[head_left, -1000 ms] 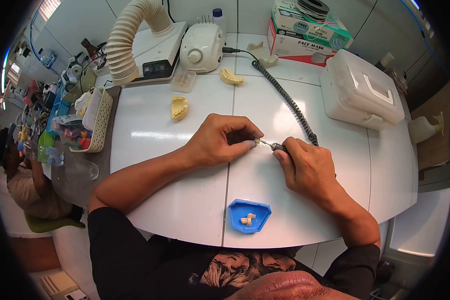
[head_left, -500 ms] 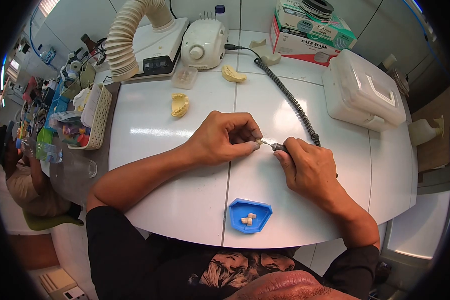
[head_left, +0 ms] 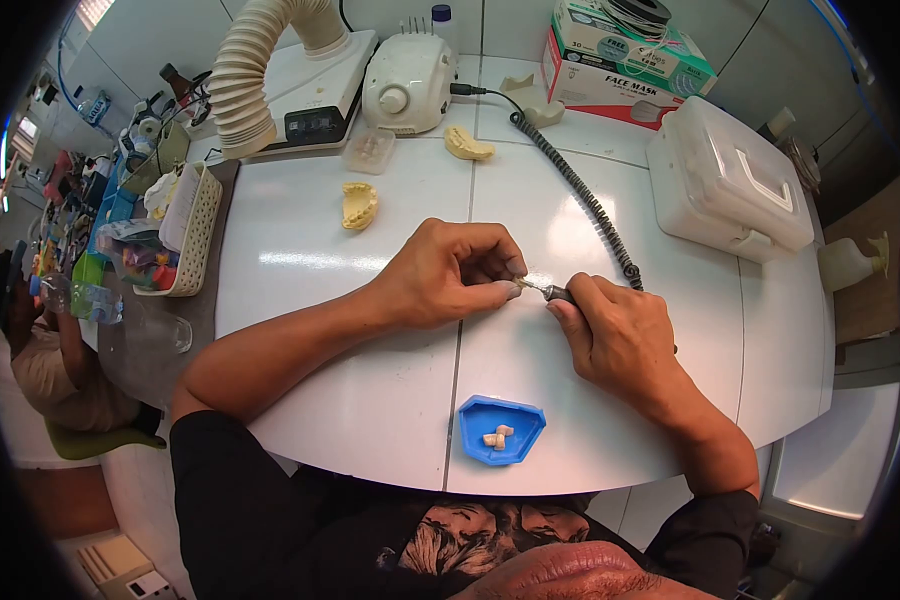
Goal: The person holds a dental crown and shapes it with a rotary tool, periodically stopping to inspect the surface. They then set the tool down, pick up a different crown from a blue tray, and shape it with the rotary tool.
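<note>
Between thumb and fingertips, my left hand (head_left: 455, 272) pinches a small tooth-coloured piece, perhaps a dental crown, mostly covered by the fingers. My right hand (head_left: 620, 330) is closed round a rotary handpiece (head_left: 558, 293), whose thin bur points left and meets the small piece or comes very close to it. A black coiled cord (head_left: 582, 190) runs from the white control unit (head_left: 408, 85) down toward my right hand. Nearer my body, a blue tray (head_left: 475, 448) holds several small tooth-coloured pieces (head_left: 498, 437).
Two yellow plaster dental models (head_left: 359, 206) and a small clear box (head_left: 370, 151) lie beyond my left hand. A ribbed suction hose (head_left: 242, 90) arches at back left. A white case (head_left: 730, 180) and mask boxes (head_left: 620, 65) stand right. A seated person (head_left: 70, 370) is far left.
Both hands hold almost the same pose, with the bur still at the small piece. The whole view has shifted very slightly.
</note>
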The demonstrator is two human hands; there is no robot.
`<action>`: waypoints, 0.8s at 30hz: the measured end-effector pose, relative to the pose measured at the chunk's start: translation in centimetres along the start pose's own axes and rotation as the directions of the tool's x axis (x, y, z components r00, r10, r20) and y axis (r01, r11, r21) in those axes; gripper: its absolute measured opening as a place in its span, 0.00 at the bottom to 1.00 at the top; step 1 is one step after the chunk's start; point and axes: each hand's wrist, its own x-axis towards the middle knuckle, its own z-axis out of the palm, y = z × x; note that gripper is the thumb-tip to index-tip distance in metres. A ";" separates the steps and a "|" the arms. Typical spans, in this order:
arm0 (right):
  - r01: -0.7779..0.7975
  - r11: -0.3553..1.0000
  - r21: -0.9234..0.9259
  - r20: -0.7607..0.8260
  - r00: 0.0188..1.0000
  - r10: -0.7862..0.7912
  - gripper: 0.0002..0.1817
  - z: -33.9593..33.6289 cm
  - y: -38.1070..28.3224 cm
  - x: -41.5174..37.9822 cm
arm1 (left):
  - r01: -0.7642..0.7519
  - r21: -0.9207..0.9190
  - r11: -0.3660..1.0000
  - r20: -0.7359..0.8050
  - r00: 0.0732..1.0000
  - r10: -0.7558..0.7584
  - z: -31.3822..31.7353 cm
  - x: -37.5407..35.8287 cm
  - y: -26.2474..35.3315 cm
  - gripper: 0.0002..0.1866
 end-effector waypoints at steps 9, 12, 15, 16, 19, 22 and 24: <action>-0.005 1.000 0.021 0.009 1.000 0.005 0.16 -0.1 0.1 0.0 | -0.019 0.008 1.000 -0.026 0.999 0.019 0.2 0.0 -0.3 0.09; -0.012 1.000 0.019 -0.002 1.000 0.013 0.16 -0.1 0.1 0.0 | -0.037 0.049 0.998 -0.036 0.999 0.039 0.2 0.1 -0.1 0.08; -0.014 1.000 0.014 0.001 1.000 0.014 0.15 0.0 0.2 0.0 | -0.014 0.102 0.995 -0.027 0.999 0.016 0.1 0.0 0.6 0.09; -0.014 1.000 0.012 0.002 1.000 0.014 0.15 0.0 0.2 -0.1 | -0.001 0.118 0.993 -0.023 1.000 0.003 0.2 -0.1 0.7 0.09; -0.005 1.000 0.007 0.001 1.000 0.005 0.16 0.1 0.2 -0.1 | -0.032 0.095 0.995 -0.046 0.998 0.037 0.3 0.1 0.1 0.11; -0.006 1.000 0.005 0.008 1.000 0.006 0.16 0.0 0.1 0.0 | -0.022 0.067 0.998 -0.040 0.999 0.024 0.3 0.2 -0.2 0.11; -0.007 1.000 0.004 0.010 1.000 0.007 0.16 0.0 0.1 0.0 | -0.009 0.061 0.998 -0.030 1.000 0.010 0.3 0.2 -0.2 0.11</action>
